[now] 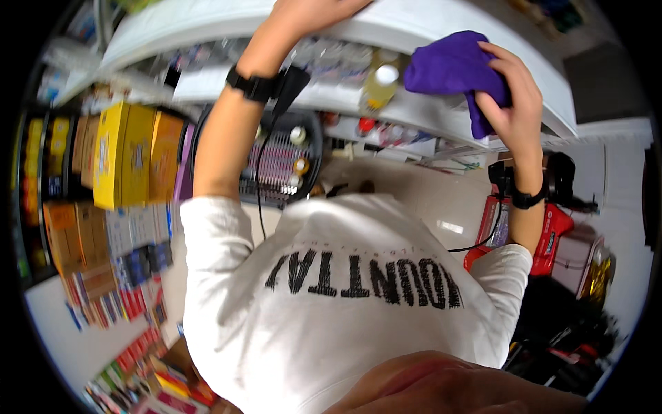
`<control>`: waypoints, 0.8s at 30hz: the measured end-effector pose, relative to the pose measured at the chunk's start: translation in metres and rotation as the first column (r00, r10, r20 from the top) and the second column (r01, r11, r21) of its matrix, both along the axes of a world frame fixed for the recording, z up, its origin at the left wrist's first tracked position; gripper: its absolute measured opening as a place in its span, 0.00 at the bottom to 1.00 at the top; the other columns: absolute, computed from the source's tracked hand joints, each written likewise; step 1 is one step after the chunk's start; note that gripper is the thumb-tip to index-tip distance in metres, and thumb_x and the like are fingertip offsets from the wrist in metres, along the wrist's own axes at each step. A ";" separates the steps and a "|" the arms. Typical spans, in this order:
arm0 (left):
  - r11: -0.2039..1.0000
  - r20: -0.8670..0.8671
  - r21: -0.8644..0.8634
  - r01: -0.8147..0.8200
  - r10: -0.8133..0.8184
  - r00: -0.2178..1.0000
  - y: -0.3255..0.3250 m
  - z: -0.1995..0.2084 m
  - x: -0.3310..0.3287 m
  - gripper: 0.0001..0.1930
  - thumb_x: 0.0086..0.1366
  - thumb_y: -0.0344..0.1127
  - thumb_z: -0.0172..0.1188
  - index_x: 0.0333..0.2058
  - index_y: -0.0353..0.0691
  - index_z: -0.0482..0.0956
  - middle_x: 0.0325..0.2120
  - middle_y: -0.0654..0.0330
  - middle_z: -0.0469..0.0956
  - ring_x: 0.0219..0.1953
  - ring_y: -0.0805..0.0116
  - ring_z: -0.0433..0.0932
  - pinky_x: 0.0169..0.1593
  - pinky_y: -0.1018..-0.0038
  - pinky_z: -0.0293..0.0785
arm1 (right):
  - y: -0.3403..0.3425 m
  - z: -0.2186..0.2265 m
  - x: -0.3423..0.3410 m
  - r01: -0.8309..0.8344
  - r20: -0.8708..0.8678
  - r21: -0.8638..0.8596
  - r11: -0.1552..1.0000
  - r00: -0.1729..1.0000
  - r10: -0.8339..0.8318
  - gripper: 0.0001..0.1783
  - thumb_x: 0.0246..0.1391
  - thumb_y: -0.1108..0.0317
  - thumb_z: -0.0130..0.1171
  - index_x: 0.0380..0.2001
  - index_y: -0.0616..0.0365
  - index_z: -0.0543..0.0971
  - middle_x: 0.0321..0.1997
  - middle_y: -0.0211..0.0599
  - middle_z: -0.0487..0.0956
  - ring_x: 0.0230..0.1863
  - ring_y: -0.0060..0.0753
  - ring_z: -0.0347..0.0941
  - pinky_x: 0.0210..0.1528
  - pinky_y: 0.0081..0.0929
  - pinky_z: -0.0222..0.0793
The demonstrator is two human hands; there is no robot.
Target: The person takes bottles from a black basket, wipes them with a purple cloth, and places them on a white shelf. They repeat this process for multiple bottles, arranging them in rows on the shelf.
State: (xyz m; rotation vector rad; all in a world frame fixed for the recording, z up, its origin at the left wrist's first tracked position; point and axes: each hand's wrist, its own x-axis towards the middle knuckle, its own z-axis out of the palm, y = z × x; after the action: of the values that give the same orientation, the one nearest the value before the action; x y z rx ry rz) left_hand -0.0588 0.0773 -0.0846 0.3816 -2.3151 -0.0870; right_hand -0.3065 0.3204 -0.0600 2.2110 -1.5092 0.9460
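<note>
A crumpled purple cloth (452, 67) is bunched in my right hand (516, 96), the fingers and thumb closed around its right side. The cloth lies against the front edge of a white shelf (207, 15), and one corner hangs below that edge. My left hand (318, 14) rests on the same shelf farther left, flat and stretched out, with nothing seen in it. The upper frame edge cuts off part of its fingers. Between the hands, one level down, stands a bottle of pale yellow liquid (378, 93) with a white cap.
Below the shelf sits a black basket (316, 148) with several bottles. Yellow boxes (121, 155) and brown cartons (81, 238) are stacked on the left. Red packages (549, 238) are at the right, near my forearm. Black cables run from both wrist straps.
</note>
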 end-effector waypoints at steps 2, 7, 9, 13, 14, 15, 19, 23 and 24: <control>0.994 -0.068 0.026 0.104 -0.102 0.992 0.005 0.005 0.030 0.15 0.64 0.41 0.64 0.40 0.33 0.80 0.42 0.46 0.80 0.50 0.44 0.76 0.56 0.57 0.72 | 0.004 -0.018 0.032 -0.141 0.067 0.003 0.990 0.988 0.141 0.20 0.38 0.75 0.68 0.39 0.63 0.78 0.54 0.48 0.84 0.50 0.53 0.81 0.54 0.37 0.76; 0.991 -0.280 0.111 -0.070 0.099 0.955 0.032 -0.009 0.123 0.06 0.66 0.30 0.65 0.38 0.35 0.82 0.33 0.55 0.81 0.39 0.60 0.81 0.45 0.67 0.76 | -0.018 -0.112 0.084 -0.355 0.184 0.179 0.918 0.928 0.323 0.22 0.34 0.75 0.71 0.38 0.61 0.78 0.54 0.45 0.83 0.47 0.52 0.81 0.48 0.39 0.79; 0.890 -0.221 0.398 -0.224 0.330 0.918 0.042 -0.034 0.167 0.05 0.66 0.30 0.65 0.37 0.35 0.82 0.28 0.58 0.81 0.34 0.65 0.80 0.41 0.69 0.76 | -0.030 -0.152 0.102 -0.389 0.225 0.248 0.887 0.914 0.338 0.21 0.36 0.73 0.71 0.38 0.60 0.78 0.56 0.41 0.82 0.48 0.50 0.81 0.47 0.39 0.79; 0.817 -0.117 0.509 -0.272 0.379 0.918 0.040 -0.133 0.256 0.12 0.72 0.39 0.64 0.42 0.36 0.85 0.32 0.63 0.85 0.38 0.80 0.81 0.44 0.79 0.75 | -0.054 -0.215 0.129 -0.402 0.242 0.405 0.821 0.913 0.327 0.19 0.42 0.69 0.71 0.40 0.58 0.78 0.59 0.34 0.80 0.49 0.44 0.81 0.47 0.38 0.78; 0.737 0.017 0.571 -0.361 0.429 0.903 0.041 -0.154 0.275 0.12 0.72 0.40 0.64 0.42 0.36 0.85 0.32 0.63 0.85 0.37 0.79 0.81 0.44 0.79 0.75 | -0.059 -0.230 0.134 -0.395 0.218 0.426 0.814 0.918 0.332 0.20 0.45 0.65 0.71 0.41 0.58 0.77 0.60 0.32 0.79 0.51 0.42 0.80 0.48 0.37 0.79; 0.647 0.152 0.617 -0.447 0.459 0.875 0.038 -0.177 0.295 0.12 0.72 0.40 0.64 0.42 0.36 0.85 0.32 0.62 0.85 0.37 0.78 0.81 0.45 0.79 0.75 | -0.059 -0.240 0.139 -0.404 0.255 0.485 0.776 0.914 0.316 0.20 0.45 0.66 0.70 0.41 0.59 0.77 0.60 0.35 0.79 0.52 0.45 0.80 0.49 0.38 0.78; 0.429 0.416 0.669 -0.607 0.460 0.784 0.019 -0.275 0.356 0.12 0.72 0.40 0.63 0.45 0.39 0.82 0.36 0.61 0.84 0.39 0.75 0.80 0.45 0.74 0.76 | -0.060 -0.267 0.159 -0.414 0.299 0.604 0.681 0.910 0.288 0.20 0.44 0.67 0.69 0.41 0.61 0.76 0.61 0.40 0.79 0.53 0.51 0.79 0.51 0.41 0.77; 0.175 0.661 0.671 -0.721 0.300 0.688 -0.016 -0.407 0.407 0.23 0.65 0.51 0.65 0.50 0.40 0.82 0.43 0.47 0.86 0.48 0.51 0.84 0.52 0.61 0.78 | -0.064 -0.271 0.177 -0.400 0.287 0.647 0.649 0.916 0.279 0.22 0.43 0.66 0.70 0.41 0.61 0.76 0.61 0.42 0.78 0.54 0.53 0.79 0.51 0.42 0.77; 0.138 0.737 0.601 -0.787 0.286 0.613 -0.018 -0.427 0.410 0.25 0.64 0.52 0.64 0.52 0.41 0.82 0.47 0.45 0.84 0.52 0.48 0.83 0.55 0.60 0.77 | -0.067 -0.272 0.180 -0.379 0.249 0.638 0.671 0.925 0.286 0.21 0.43 0.65 0.70 0.41 0.60 0.77 0.60 0.41 0.79 0.52 0.51 0.80 0.50 0.41 0.79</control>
State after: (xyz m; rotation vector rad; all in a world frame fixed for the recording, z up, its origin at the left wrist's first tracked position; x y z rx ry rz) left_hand 0.3514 0.0591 -0.5113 2.0890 -2.1001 -1.0569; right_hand -0.1261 0.2531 -0.3318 3.0930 -1.7418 0.6949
